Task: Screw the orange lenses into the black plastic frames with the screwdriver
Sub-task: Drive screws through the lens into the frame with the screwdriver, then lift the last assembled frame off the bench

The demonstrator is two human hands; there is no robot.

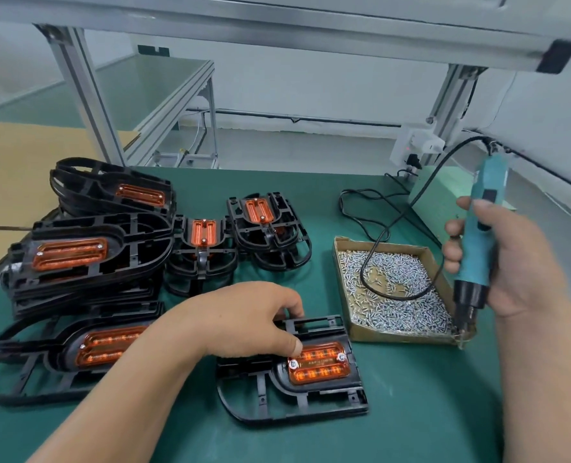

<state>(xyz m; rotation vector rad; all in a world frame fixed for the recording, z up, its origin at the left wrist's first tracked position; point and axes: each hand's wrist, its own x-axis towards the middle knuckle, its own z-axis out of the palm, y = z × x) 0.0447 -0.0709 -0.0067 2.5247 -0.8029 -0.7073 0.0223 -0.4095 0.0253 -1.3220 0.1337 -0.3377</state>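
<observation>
Landmark: shallow brown cardboard tray (394, 339), full of small silver screws (401, 295), on the green desk (427, 422).

Just beside tray's near-left corner: flat black plastic frame (294, 404) lies on desk w/ a rectangular orange lens (322, 364) seated in the end nearest the tray. One silver screw head sits at each end of the lens. Left grip (250, 319) reaches in from left of tray. Its fingers curl over the frame's far edge & thumb presses on the lens's upper-left rim, so it has hold of the frame.

Right grip (514, 262) is at tray's right side, wrapped tight round a teal electric screwdriver (476, 235), held near upright. The bit (462, 335) points down at tray's near-right corner; can't tell if it touches the screws. A black cable (374, 282) from screwdriver's top loops across the screws in the tray.

Further left of tray: stacks of black frames (76, 255) w/ orange lenses fitted, two smaller piles closest to tray. Beyond tray: pale green box (437, 198).
</observation>
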